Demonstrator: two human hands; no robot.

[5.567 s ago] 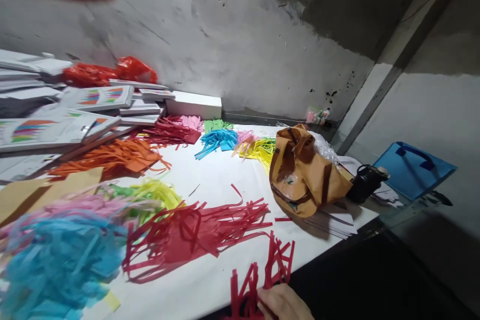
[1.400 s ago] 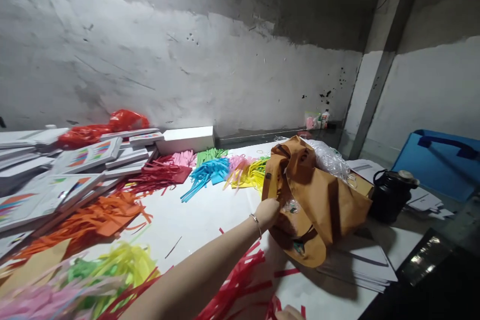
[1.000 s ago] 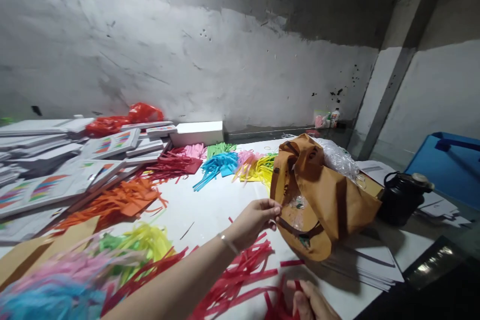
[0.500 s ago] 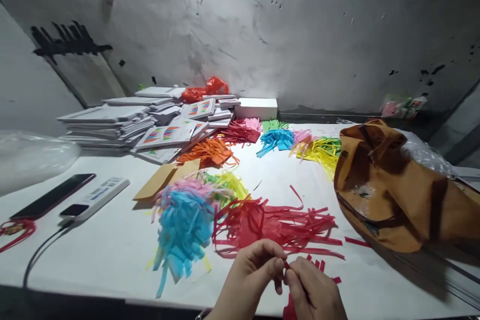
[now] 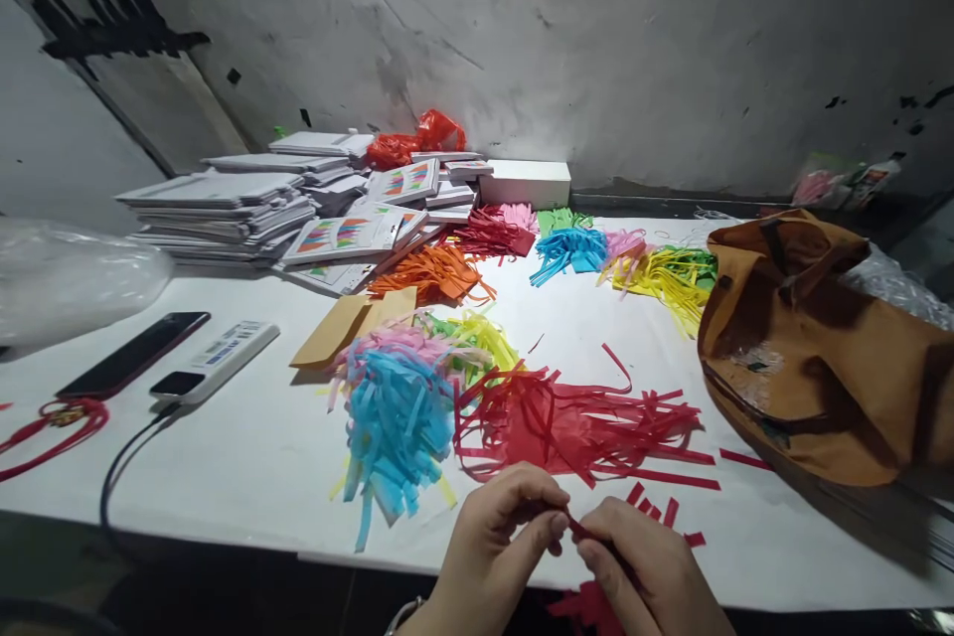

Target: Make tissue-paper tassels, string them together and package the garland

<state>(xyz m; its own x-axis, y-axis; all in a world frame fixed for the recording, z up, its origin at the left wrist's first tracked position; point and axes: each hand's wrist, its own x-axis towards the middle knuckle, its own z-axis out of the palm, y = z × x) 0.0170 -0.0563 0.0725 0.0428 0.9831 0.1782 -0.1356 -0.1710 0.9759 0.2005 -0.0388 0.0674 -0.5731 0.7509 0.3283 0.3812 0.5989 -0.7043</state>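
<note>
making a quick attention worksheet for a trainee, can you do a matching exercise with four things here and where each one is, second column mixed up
Things
1. thin red paper strip
2. flat white rectangular device
3. long white rectangular box
4. large brown cloth-like bag

Places
A. cut off by the picture's right edge
B. beside the flat dark rectangular phone
C. at the back, near the rough grey wall
D. pinched between the left hand and right hand

Right pairs: 1-D, 2-B, 3-C, 4-A
</note>
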